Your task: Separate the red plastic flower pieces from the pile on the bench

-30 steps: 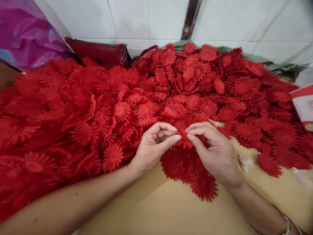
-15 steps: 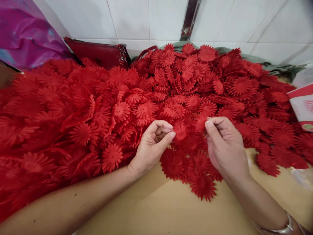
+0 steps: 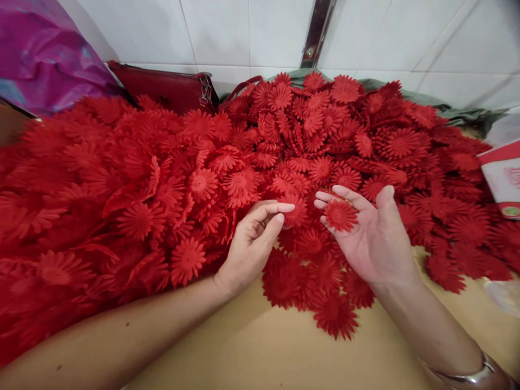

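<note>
My left hand [image 3: 252,241] is closed in a pinch, thumb and index finger nearly together. A red artificial flower layer [image 3: 297,210] shows right behind those fingertips; whether they grip it I cannot tell. To the right, my right hand [image 3: 369,238] is open, palm up, with thumb and fingers spread. In front of its fingers is a small red flower layer [image 3: 341,215], which no finger closes around; whether it rests on them is unclear. Below both hands, several flat red flower layers [image 3: 333,314] overlap at the pile's near edge.
A large heap of red flower layers [image 3: 142,221] spreads over the tan table [image 3: 244,352]. Behind it are a dark red handbag [image 3: 162,86], a purple plastic bag [image 3: 49,54] and a white tiled wall [image 3: 219,32]. A red-and-white container [image 3: 501,176] stands at the right.
My right hand has opened from a pinch and turned palm up, with a red flower layer now in front of its fingers. My left hand has stayed nearly in place, its index finger straighter.
</note>
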